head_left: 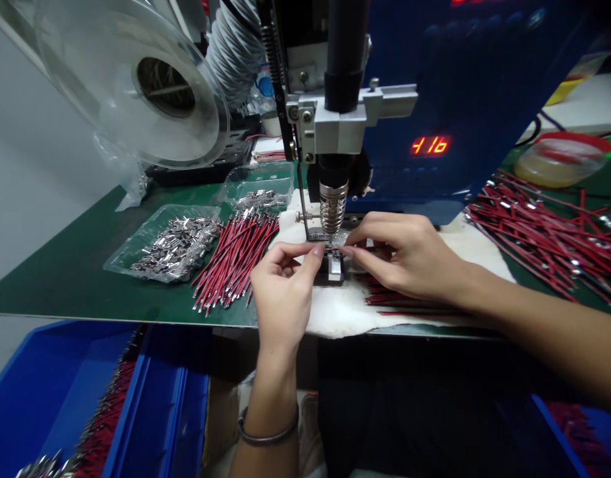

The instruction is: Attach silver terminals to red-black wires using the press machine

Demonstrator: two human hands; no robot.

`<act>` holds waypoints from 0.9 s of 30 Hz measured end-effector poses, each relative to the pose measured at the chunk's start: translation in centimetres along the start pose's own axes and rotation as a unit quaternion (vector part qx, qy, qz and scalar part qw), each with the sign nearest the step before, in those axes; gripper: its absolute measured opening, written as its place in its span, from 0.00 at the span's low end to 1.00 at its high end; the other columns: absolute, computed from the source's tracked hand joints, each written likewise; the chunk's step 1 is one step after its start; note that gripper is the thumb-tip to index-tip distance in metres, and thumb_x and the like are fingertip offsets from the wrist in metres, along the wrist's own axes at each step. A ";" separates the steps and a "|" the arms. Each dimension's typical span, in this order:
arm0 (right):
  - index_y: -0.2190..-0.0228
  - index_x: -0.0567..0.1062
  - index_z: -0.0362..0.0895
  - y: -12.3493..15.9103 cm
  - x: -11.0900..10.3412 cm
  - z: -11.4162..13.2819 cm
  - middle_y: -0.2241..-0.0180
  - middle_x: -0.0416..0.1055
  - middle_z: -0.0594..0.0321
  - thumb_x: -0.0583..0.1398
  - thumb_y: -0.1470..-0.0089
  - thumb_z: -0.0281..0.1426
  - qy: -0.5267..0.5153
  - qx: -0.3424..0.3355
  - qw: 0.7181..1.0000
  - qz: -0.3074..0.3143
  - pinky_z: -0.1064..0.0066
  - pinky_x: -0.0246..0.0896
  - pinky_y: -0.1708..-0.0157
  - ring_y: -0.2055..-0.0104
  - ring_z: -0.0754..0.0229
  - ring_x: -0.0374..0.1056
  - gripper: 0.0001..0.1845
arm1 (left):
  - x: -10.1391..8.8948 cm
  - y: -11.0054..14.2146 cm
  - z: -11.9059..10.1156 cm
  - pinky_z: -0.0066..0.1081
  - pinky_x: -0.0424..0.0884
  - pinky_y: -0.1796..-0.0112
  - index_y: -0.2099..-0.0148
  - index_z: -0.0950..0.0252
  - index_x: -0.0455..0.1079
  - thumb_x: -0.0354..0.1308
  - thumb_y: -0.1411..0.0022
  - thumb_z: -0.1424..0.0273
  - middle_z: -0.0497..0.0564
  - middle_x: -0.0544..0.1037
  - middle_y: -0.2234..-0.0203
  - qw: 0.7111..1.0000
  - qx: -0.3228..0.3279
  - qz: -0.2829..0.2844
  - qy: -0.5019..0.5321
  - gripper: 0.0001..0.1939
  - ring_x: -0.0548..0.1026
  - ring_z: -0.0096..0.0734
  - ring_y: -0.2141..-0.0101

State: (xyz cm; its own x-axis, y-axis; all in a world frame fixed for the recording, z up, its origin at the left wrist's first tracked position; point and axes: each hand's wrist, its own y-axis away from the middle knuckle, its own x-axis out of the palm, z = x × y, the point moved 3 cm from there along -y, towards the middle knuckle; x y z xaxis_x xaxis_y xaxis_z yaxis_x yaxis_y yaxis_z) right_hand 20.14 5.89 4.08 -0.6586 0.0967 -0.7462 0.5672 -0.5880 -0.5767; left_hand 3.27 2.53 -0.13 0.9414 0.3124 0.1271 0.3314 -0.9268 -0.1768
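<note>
At the soldering machine's tip (331,232), my two hands meet fingertip to fingertip over a small metal fixture (335,267). My left hand (285,282) is closed in a pinch on the left side of the tip; what its thumb and forefinger hold is too small to make out. From the right, my right hand (402,255) pinches a thin red wire whose end lies just under the tip. Several red-and-black wires (415,309) lie beneath my right hand on a white cloth (343,318).
Left of the cloth lie a bundle of red-and-black wires (236,255) and a clear tray (121,257) of small metal parts. More wires (549,232) are heaped at right. The blue machine housing (435,79) stands behind, a clear reel (106,86) hangs upper left, and blue bins (51,372) sit below.
</note>
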 end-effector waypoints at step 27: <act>0.70 0.78 0.39 0.1 0.2 0.3 0.71 0.75 0.61 0.62 0.43 0.27 -0.014 0.056 0.998 -0.021 0.71 0.56 0.72 0.72 0.64 0.67 0.05 | -0.1 0.0 0.2 0.24 0.67 0.70 0.68 0.65 0.75 0.69 0.46 0.66 0.47 0.76 0.75 1.000 0.002 -0.004 0.002 0.08 0.72 0.22 0.74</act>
State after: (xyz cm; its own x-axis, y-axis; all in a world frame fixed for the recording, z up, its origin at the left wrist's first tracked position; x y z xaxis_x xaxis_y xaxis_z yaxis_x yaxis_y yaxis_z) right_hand 19.90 5.63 3.92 -0.6948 0.1012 -0.7121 0.4819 -0.6695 -0.5653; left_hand 3.22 2.57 -0.28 0.9386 0.3187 0.1318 0.3389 -0.9234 -0.1805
